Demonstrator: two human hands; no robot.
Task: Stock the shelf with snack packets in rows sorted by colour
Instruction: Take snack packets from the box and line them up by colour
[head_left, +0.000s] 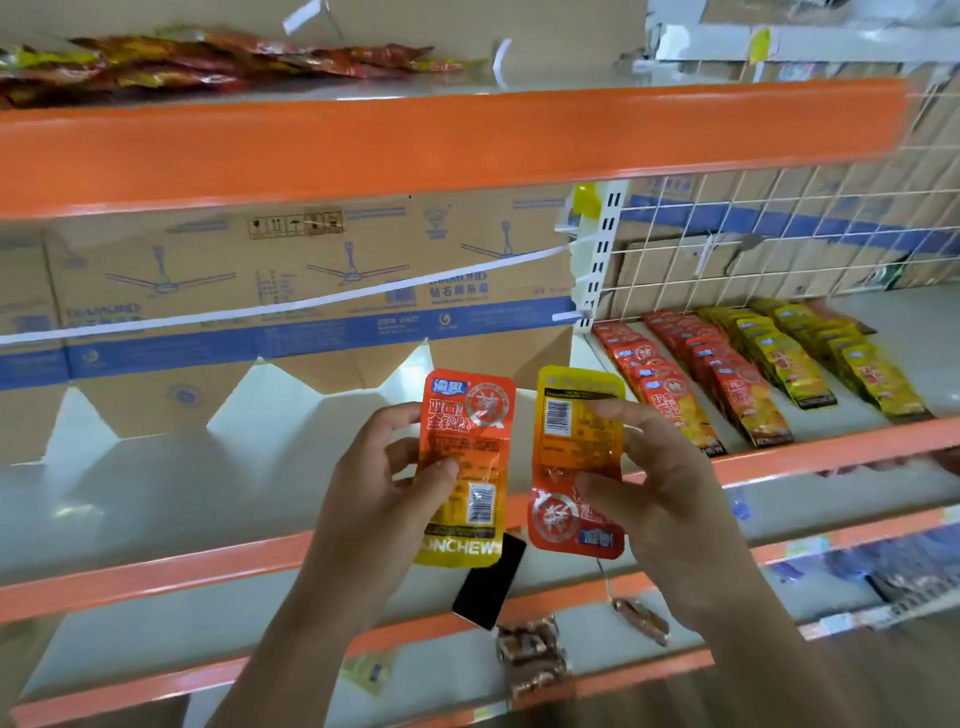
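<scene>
My left hand (379, 488) pinches one orange packet (467, 415) upright, and my right hand (670, 493) pinches a second packet (571, 431) upside down. I should turn that one, then lay both on the red rows (660, 384), up and to the right of my right hand

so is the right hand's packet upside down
Upside down: the packet in the right hand shows its blue logo at the bottom.

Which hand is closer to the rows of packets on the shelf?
Right. The right hand, with its packet, sits just left of the rows; the left hand, with another packet, is further left.
</scene>
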